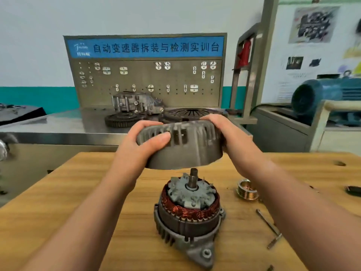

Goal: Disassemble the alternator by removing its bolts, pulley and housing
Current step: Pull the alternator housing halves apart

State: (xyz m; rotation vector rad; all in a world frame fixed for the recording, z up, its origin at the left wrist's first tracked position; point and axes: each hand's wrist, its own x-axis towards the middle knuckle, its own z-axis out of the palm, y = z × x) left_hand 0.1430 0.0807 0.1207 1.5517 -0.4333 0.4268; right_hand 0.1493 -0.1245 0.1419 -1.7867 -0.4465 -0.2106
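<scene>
The grey slotted front housing (187, 151) hangs in the air above the alternator, clear of the shaft tip. My left hand (144, 139) grips its left side and my right hand (220, 126) grips its right side. Below it, the rest of the alternator (187, 218) stands upright on the wooden table (88, 192): rear housing with a mounting ear, copper stator windings, grey rotor and a bare steel shaft (193, 178). The grooved pulley (247, 189) lies on the table to the right. Long bolts (268, 222) lie further right and nearer me.
A small dark part (353, 190) lies at the table's right edge. Behind the table stands a steel bench (58, 122) with a gearbox casing (136, 102), gears and a pegboard (146, 83). A blue electric motor (322, 94) sits at the right.
</scene>
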